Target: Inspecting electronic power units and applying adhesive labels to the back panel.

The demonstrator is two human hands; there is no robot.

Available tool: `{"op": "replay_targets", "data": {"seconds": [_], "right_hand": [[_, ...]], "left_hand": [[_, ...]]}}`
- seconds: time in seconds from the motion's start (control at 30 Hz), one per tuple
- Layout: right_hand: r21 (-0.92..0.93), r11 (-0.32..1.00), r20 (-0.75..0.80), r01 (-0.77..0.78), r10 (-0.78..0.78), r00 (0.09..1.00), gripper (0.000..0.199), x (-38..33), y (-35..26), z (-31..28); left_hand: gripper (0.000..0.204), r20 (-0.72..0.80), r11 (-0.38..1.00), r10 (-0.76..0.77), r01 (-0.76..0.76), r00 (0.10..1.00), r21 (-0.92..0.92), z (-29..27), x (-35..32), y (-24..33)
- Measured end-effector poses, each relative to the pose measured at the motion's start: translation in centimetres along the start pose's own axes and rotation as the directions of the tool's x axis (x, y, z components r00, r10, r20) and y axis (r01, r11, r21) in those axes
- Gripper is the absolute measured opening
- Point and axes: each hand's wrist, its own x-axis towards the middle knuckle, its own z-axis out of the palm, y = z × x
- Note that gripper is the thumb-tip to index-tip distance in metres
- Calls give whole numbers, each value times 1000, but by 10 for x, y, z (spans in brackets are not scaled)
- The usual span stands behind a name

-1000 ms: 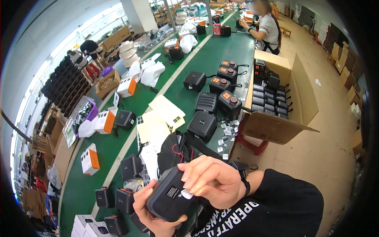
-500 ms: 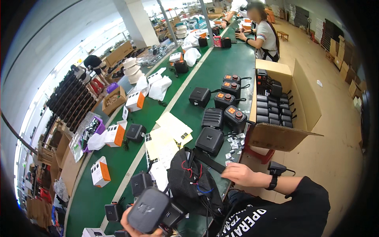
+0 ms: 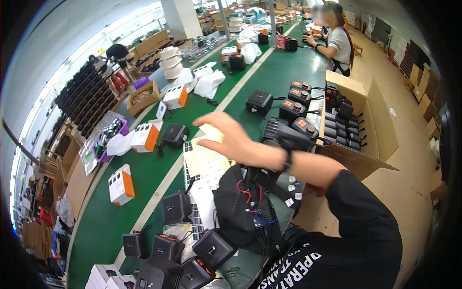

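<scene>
My right hand point(image 3: 221, 137) stretches leftward above the bench, thumb and fingers apart and holding nothing. Below it lie yellow paper sheets point(image 3: 193, 161), partly covered by the hand. A black mesh bag point(image 3: 243, 212) with red and blue wires rests at the bench's near edge, beneath my right forearm. My left hand is out of view. At the lower edge stand several black box-shaped devices, among them a tilted one point(image 3: 214, 249), an orange-trimmed one point(image 3: 167, 247) and a large dark one point(image 3: 156, 274). A black case point(image 3: 175, 134) sits beyond my fingertips.
An open cardboard carton point(image 3: 382, 120) packed with black devices stands at the right. Beside it are black devices with orange buttons point(image 3: 292, 110). White-and-orange boxes point(image 3: 121, 185) line the left side of the green bench point(image 3: 159, 180). A co-worker point(image 3: 337, 43) stands at the far end.
My right hand has moved left and forward from the bag's strap to above the papers. My left hand, which held a black case, has gone out of view. The view has shifted slightly.
</scene>
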Motion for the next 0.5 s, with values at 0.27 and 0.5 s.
{"op": "replay_targets", "data": {"seconds": [0.27,0.5], "right_hand": [[-678,663,228,-319,601,766,95,47,138,206],[-576,733,249,-363,580,776,94,48,151,194]], "left_hand": [[73,-101,927,-311,278,945,-252,-62,-42,-40],[67,96,967,-40,14,995,253,-66,-56,-52]]}}
